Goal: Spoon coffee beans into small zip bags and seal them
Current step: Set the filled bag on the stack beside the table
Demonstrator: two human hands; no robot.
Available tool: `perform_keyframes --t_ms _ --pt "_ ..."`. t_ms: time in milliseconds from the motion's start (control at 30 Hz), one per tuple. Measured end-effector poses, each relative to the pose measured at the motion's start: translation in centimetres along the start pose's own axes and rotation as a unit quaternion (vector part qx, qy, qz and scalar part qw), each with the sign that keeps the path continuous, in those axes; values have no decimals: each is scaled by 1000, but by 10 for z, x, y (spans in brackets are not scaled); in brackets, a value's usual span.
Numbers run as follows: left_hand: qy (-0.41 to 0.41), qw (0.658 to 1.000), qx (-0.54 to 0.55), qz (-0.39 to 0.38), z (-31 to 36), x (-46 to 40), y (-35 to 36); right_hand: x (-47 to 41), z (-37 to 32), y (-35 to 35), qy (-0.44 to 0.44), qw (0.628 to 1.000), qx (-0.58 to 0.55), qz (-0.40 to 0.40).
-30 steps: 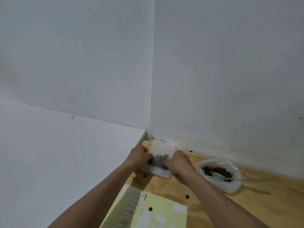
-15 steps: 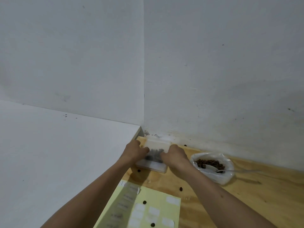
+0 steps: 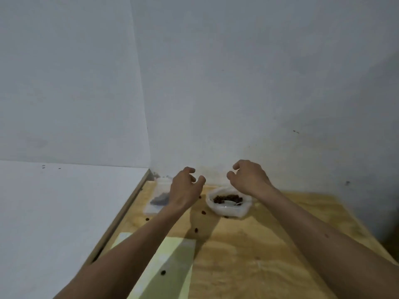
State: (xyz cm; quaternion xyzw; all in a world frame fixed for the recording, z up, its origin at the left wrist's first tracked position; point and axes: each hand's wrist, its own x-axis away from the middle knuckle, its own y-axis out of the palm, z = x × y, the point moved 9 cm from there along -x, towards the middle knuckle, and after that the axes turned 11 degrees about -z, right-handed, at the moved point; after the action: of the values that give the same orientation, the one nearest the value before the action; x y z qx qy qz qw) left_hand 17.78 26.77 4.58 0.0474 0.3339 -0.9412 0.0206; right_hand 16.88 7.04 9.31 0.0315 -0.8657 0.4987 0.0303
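A small clear zip bag [image 3: 159,198] with dark coffee beans in it lies flat on the wooden table [image 3: 248,251] near the wall corner. My left hand [image 3: 185,187] hovers just right of it with loosely curled fingers, holding nothing. A white plastic bag of coffee beans [image 3: 227,205] stands open to the right, a pale spoon [image 3: 230,202] lying in the beans. My right hand [image 3: 248,178] hangs above that bag, fingers relaxed and empty.
Several loose beans [image 3: 196,229] lie scattered on the wood. A pale yellow sheet [image 3: 170,266] lies at the near left, partly under my left forearm. White walls close the left and back; a white surface [image 3: 54,212] borders the table's left edge.
Both hands have let go of the zip bag, which now lies on the table. My hands rose and moved right, the right one ending over the bean bag. The view shifted right.
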Motion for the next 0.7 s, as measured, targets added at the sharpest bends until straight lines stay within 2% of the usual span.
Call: perform_keyframes --t_ms 200,333,400,533,600,700 --pt "115 991 43 -45 85 34 81 45 96 -55 82 994 10 67" --pt "156 980 33 -120 125 60 142 79 164 -77 141 985 6 101" --pt "156 972 3 -174 134 71 173 92 194 -75 167 982 17 81" --pt "128 938 -93 -308 137 98 248 124 259 -52 255 964 75 -12" --pt "131 916 -158 -344 138 108 273 138 281 -40 280 954 94 -47" --pt "147 890 -225 -368 142 116 293 149 298 -29 288 951 94 -55"
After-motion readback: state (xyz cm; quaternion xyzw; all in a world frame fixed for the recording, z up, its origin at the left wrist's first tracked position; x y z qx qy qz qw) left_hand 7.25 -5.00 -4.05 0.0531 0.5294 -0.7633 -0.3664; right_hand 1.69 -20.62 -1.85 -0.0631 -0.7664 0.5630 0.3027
